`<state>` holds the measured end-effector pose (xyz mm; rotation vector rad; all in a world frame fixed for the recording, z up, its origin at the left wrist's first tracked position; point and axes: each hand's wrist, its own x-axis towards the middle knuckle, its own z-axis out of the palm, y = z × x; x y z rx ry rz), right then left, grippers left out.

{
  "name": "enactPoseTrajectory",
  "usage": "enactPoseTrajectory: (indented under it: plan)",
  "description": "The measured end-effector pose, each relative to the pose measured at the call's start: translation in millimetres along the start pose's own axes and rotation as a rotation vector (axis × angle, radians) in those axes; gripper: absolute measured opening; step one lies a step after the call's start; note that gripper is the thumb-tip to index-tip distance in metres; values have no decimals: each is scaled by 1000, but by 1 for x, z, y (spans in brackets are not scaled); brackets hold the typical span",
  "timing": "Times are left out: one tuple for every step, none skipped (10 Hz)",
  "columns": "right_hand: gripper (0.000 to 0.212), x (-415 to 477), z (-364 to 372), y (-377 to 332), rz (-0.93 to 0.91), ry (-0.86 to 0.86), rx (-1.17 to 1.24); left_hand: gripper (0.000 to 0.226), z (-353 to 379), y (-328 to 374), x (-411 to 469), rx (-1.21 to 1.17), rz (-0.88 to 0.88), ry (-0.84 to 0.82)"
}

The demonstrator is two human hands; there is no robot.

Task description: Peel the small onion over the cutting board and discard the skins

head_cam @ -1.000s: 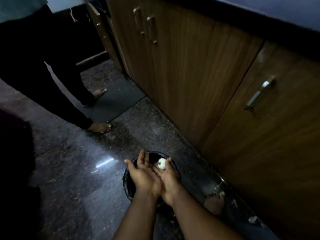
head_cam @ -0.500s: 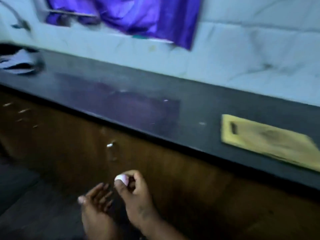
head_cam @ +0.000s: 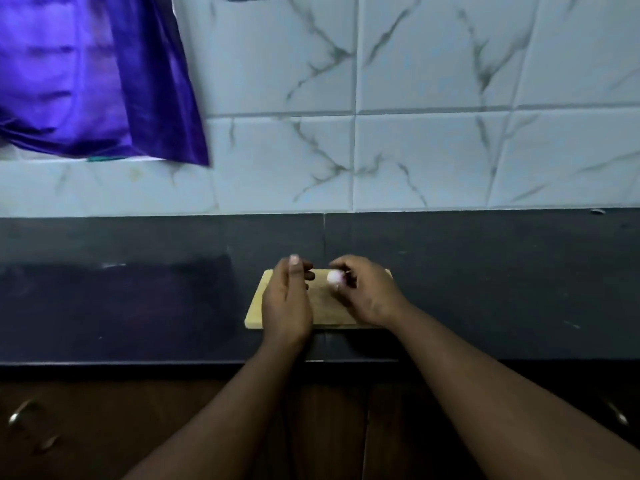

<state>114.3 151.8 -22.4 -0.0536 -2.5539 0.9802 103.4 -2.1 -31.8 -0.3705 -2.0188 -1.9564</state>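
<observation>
A small, pale, peeled onion (head_cam: 335, 277) is pinched between the fingertips of my right hand (head_cam: 367, 294), just above the far part of the light wooden cutting board (head_cam: 325, 306). The board lies on the dark countertop (head_cam: 138, 299), straight ahead of me. My left hand (head_cam: 287, 299) hovers over the board's left half with its fingers loosely apart and nothing in it, a short gap from the onion. No skins show on the board.
A white marbled tile wall (head_cam: 415, 133) rises behind the counter. A purple cloth (head_cam: 93, 74) hangs at the upper left. Brown cabinet doors with metal handles (head_cam: 20, 414) run below the counter edge.
The view swung up from a dark bin on the floor to the counter. Both hands rose from over the bin to over the cutting board, the right hand still holding the onion.
</observation>
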Motion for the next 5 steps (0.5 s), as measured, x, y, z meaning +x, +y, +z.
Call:
enactPoseTrajectory:
  plan:
    - [29, 3, 8, 7, -48, -46, -43, 58, 11, 3, 10, 320, -51, -115]
    - [42, 6, 8, 11, -12, -69, -30, 61, 17, 11, 7, 496, -68, -190]
    - [60, 8, 6, 15, 56, -115, 44, 72, 16, 9, 7, 473, -105, -210]
    - [63, 8, 4, 12, 72, -109, 99, 85, 15, 2, 10, 467, -124, -179]
    - [63, 9, 4, 9, 101, -119, 151, 97, 13, 0, 11, 406, -144, -132]
